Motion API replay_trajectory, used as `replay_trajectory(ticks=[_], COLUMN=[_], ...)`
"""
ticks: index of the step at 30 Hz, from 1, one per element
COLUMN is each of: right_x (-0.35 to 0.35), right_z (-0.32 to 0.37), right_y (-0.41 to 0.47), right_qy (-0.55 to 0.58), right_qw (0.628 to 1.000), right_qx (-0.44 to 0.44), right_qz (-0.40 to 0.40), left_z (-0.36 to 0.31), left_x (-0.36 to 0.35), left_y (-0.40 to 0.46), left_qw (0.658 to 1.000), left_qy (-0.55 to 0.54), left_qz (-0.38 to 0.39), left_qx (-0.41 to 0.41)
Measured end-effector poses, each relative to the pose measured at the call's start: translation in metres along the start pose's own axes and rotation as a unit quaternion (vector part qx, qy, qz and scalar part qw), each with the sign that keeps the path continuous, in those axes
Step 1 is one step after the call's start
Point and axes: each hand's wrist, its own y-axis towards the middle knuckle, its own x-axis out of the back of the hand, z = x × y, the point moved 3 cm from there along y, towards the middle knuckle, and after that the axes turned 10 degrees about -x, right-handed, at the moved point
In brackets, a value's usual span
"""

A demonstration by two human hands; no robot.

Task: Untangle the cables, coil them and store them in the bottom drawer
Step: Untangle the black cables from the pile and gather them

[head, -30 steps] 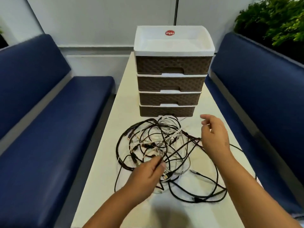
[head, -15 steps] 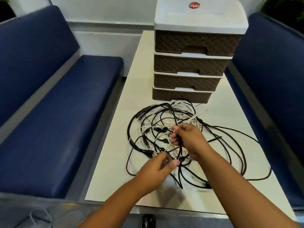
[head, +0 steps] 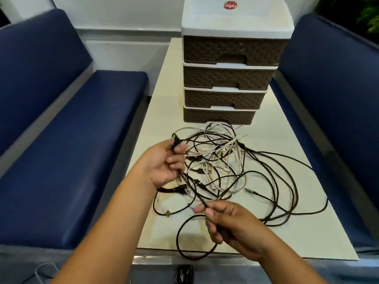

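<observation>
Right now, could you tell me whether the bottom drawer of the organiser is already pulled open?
No, the bottom drawer sits flush with the three above it, and the cables lie on the table.

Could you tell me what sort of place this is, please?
Probably a booth seating nook in an office or café: blue benches flank a narrow table, with a plant behind. The drawer unit suggests office use.

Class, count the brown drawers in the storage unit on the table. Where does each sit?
4, stacked in one column: the top drawer, the second drawer, the third drawer and the bottom drawer, all shut. None looks hidden.
</observation>
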Motion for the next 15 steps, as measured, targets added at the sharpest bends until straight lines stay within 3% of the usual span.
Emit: replay_trajectory(ticks=[3, 6, 10, 13, 15], right_x=[0.006, 0.016, 0.024, 0.026, 0.023], right_z=[-0.007, 0.011, 0.053, 0.065, 0.064], right_y=[-0.008, -0.008, -0.021, -0.035, -0.045], right_qy=[-0.045, 0.030, 0.136, 0.156, 0.159], right_qw=[0.999, 0.994, 0.984, 0.977, 0.974], right_qx=[0.002, 0.031, 0.081, 0.101, 0.118], right_qz=[-0.011, -0.095, -0.086, -0.101, -0.107], left_z=[0.025, 0.046, 0.081, 0.102, 0.106], left_x=[-0.010, -0.021, -0.033, -0.038, -0.037], left_y=[-0.017, -0.038, -0.059, -0.070, -0.070], left_qw=[0.986, 0.953, 0.885, 0.870, 0.871], left_qy=[0.156, 0.262, 0.403, 0.427, 0.443], left_qz=[0.052, 0.153, 0.231, 0.246, 0.212], left_qx=[-0.007, -0.001, 0.003, 0.009, -0.002])
